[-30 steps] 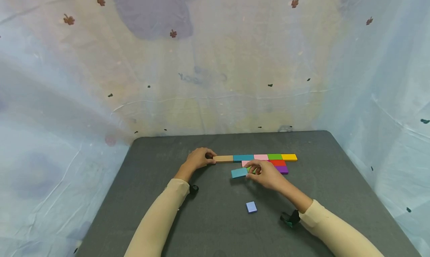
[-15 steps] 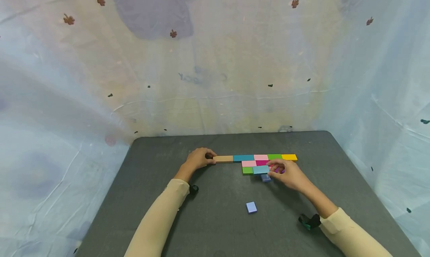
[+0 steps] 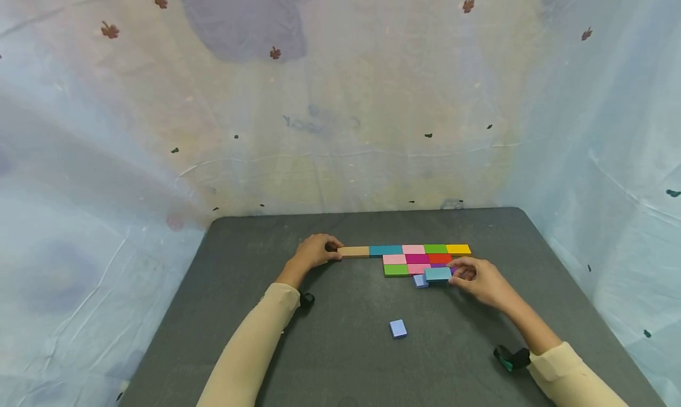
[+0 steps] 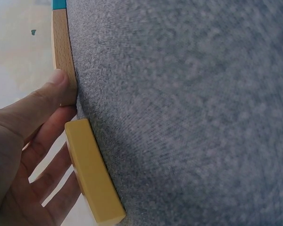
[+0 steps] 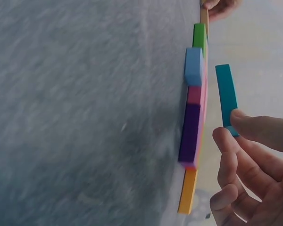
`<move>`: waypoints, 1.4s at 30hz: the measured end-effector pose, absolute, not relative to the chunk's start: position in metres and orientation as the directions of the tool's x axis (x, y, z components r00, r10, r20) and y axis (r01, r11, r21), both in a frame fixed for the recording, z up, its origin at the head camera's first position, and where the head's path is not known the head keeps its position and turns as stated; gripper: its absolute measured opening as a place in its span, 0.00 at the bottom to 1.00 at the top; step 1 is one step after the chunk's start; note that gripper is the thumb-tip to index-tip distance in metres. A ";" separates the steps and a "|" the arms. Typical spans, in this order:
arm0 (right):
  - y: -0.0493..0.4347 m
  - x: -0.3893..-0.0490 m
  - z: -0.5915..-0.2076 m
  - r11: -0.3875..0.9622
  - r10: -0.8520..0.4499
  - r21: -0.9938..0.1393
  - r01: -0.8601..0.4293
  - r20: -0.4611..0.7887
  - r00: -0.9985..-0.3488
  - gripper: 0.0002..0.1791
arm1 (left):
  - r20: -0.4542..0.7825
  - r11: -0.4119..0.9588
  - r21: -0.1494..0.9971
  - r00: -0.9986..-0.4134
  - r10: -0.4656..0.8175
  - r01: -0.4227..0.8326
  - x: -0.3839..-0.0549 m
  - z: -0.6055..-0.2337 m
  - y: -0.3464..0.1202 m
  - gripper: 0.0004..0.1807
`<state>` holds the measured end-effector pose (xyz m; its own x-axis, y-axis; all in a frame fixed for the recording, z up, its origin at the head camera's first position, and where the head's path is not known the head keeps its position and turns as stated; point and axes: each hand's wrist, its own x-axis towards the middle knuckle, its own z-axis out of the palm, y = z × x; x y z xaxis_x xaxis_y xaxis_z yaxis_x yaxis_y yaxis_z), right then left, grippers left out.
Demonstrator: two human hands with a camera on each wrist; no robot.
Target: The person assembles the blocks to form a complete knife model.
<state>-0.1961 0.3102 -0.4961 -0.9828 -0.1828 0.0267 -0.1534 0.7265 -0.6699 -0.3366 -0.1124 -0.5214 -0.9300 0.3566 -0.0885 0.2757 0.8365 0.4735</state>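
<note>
My right hand (image 3: 485,283) pinches one end of a teal wooden block (image 3: 437,274) between thumb and fingers. In the right wrist view the teal block (image 5: 227,92) is held clear above the rows of coloured blocks. My left hand (image 3: 315,251) has thumb and index finger at the left end of a plain wooden block (image 3: 354,252), the first in the back row. The left wrist view shows the thumb on this plain block (image 4: 63,47). Beside the lower fingers there lies a yellow block (image 4: 95,172), hidden in the head view.
Right of the plain block run a blue block (image 3: 385,250) and pink, green and yellow ones. Two shorter rows lie in front, including a red (image 3: 440,258) and a green block (image 3: 396,270). A light blue block (image 3: 421,281) abuts the front row; another pale blue block (image 3: 398,329) lies nearer.
My right hand has carried the teal block rightward across the front of the rows, uncovering the green, pink and light blue blocks. The left hand stays in place.
</note>
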 end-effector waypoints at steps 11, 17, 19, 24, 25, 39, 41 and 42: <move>0.323 -0.192 -0.506 0.731 -0.202 -0.660 -0.172 0.032 -0.979 0.16 | -0.094 0.840 0.475 -0.933 0.347 0.264 -0.337 -0.523 -0.112 0.19; 0.319 -0.192 -0.513 0.717 -0.220 -0.676 -0.174 0.017 -0.975 0.16 | -0.095 0.845 0.467 -0.936 0.340 0.260 -0.336 -0.522 -0.112 0.18; 0.316 -0.192 -0.515 0.714 -0.222 -0.679 -0.170 0.010 -0.975 0.16 | -0.095 0.846 0.466 -0.936 0.339 0.259 -0.336 -0.522 -0.111 0.18; 0.310 -0.193 -0.517 0.707 -0.213 -0.690 -0.156 0.002 -0.977 0.16 | -0.098 0.846 0.468 -0.937 0.336 0.254 -0.335 -0.522 -0.111 0.18; 0.309 -0.194 -0.518 0.707 -0.212 -0.690 -0.154 0.001 -0.977 0.16 | -0.099 0.847 0.468 -0.937 0.335 0.254 -0.335 -0.522 -0.111 0.18; 0.290 -0.200 -0.520 0.695 -0.206 -0.704 -0.145 -0.002 -0.979 0.17 | -0.092 0.840 0.473 -0.933 0.348 0.267 -0.337 -0.522 -0.111 0.18; 0.288 -0.201 -0.521 0.692 -0.207 -0.705 -0.152 0.008 -0.978 0.17 | -0.092 0.839 0.473 -0.933 0.348 0.267 -0.337 -0.522 -0.112 0.18; 0.288 -0.201 -0.521 0.691 -0.207 -0.706 -0.154 0.011 -0.978 0.17 | -0.092 0.839 0.473 -0.933 0.349 0.267 -0.337 -0.522 -0.112 0.18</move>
